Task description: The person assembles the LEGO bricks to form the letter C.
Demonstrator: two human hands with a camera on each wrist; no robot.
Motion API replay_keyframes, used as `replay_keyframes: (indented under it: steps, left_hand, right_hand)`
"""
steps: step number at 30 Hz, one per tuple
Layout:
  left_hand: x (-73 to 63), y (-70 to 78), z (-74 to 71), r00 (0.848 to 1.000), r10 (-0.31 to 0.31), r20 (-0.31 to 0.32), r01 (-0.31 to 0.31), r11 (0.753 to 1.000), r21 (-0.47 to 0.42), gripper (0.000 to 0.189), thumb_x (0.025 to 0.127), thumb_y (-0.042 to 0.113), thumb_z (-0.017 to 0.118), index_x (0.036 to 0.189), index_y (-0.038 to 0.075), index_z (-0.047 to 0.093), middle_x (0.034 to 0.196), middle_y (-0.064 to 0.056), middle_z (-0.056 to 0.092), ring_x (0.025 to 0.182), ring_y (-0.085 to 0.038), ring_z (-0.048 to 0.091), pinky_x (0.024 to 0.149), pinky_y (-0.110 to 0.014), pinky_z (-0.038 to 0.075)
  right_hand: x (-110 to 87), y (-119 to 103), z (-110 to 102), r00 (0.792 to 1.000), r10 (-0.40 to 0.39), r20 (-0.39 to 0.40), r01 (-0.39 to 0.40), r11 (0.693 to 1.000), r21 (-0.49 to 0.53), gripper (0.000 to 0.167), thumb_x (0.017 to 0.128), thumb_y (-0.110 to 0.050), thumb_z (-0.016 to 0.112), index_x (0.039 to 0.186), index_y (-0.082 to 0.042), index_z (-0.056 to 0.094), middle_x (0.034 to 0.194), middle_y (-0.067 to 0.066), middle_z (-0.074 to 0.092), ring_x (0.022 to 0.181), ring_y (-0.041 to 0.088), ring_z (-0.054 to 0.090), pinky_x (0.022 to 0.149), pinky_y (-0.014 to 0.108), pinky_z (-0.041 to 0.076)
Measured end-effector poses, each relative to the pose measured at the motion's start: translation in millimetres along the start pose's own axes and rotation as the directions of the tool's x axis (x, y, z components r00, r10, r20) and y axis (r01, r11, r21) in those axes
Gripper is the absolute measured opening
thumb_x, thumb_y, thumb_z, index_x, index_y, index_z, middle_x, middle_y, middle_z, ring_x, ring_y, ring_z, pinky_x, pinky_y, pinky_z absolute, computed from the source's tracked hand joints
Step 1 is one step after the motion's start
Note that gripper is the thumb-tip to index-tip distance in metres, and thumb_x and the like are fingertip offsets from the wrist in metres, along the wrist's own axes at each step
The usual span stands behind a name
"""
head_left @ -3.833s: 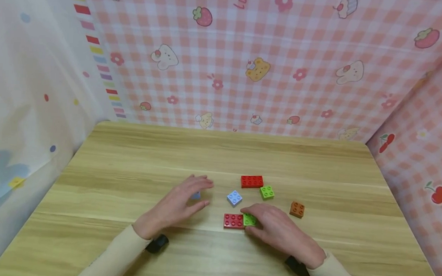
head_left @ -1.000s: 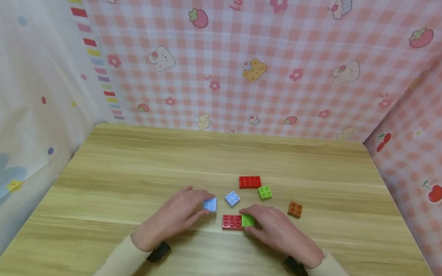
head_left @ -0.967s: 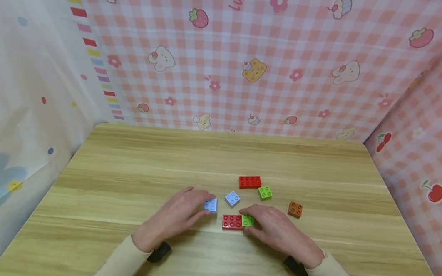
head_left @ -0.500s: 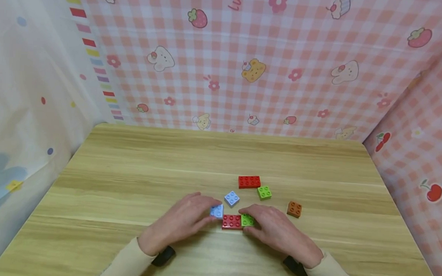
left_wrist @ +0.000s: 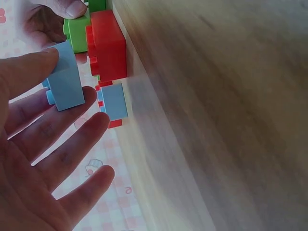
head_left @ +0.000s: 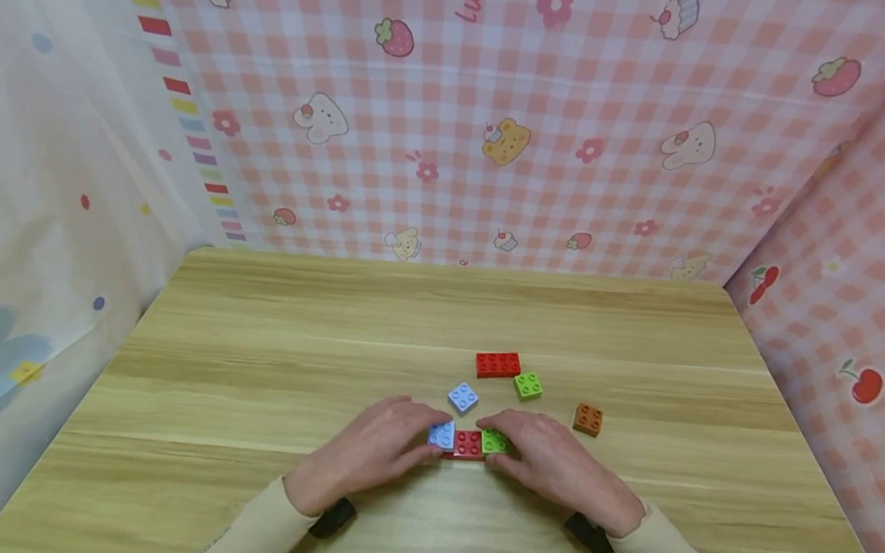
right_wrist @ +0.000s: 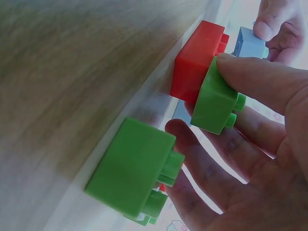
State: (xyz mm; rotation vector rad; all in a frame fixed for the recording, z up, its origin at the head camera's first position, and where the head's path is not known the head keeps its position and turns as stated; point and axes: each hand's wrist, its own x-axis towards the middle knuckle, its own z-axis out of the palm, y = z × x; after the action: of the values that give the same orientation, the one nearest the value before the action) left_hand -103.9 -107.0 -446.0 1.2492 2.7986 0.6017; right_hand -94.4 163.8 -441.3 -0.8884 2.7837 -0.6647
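A red brick (head_left: 468,445) lies on the table before me, with a green brick (right_wrist: 215,98) on its right end. My right hand (head_left: 553,462) holds that green brick between thumb and fingers. With thumb and fingertips, my left hand (head_left: 374,444) pinches a light blue brick (left_wrist: 66,77). In the head view this brick overlaps the red brick's left end; the left wrist view shows a gap between it and the red studs. Another green brick (right_wrist: 132,168) stands on the table near my right hand, which hides it in the head view.
Behind the hands lie a second light blue brick (head_left: 463,398), a second red brick (head_left: 498,365) and a green brick (head_left: 528,386). An orange-brown brick (head_left: 588,419) lies to the right. A checked cloth (head_left: 448,176) hangs at the back of the wooden table (head_left: 321,303).
My left hand took hold of the light blue brick and carried it right and nearer, to over the red brick's left end. The right hand stayed on the green brick.
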Motion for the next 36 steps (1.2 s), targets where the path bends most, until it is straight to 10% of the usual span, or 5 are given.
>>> replay_keyframes:
  steps: [18, 36]
  left_hand:
    - [6.0, 3.1, 3.9, 0.996, -0.054, 0.076, 0.055, 0.999, -0.003, 0.04, 0.1, 0.031, 0.071, 0.133, 0.01, 0.067, 0.12, -0.003, 0.074, 0.106, -0.016, 0.07, 0.094, -0.038, 0.058]
    - [16.9, 4.3, -7.1, 0.996, 0.028, 0.083, -0.035, 0.996, 0.087, 0.034, 0.095, 0.034, 0.077, 0.121, 0.011, 0.076, 0.108, 0.0, 0.078, 0.09, -0.01, 0.072, 0.077, -0.028, 0.06]
  right_hand:
    - [0.3, 0, 0, 1.0, 0.002, 0.0, -0.002, 1.0, 0.005, 0.04, 0.091, -0.02, 0.082, 0.128, -0.009, 0.07, 0.121, 0.005, 0.073, 0.111, 0.021, 0.068, 0.094, 0.046, 0.057]
    - [0.1, -1, -1, 1.0, 0.013, 0.006, -0.013, 1.0, 0.013, 0.041, 0.092, -0.02, 0.081, 0.129, -0.009, 0.069, 0.123, 0.007, 0.072, 0.114, 0.024, 0.067, 0.097, 0.048, 0.056]
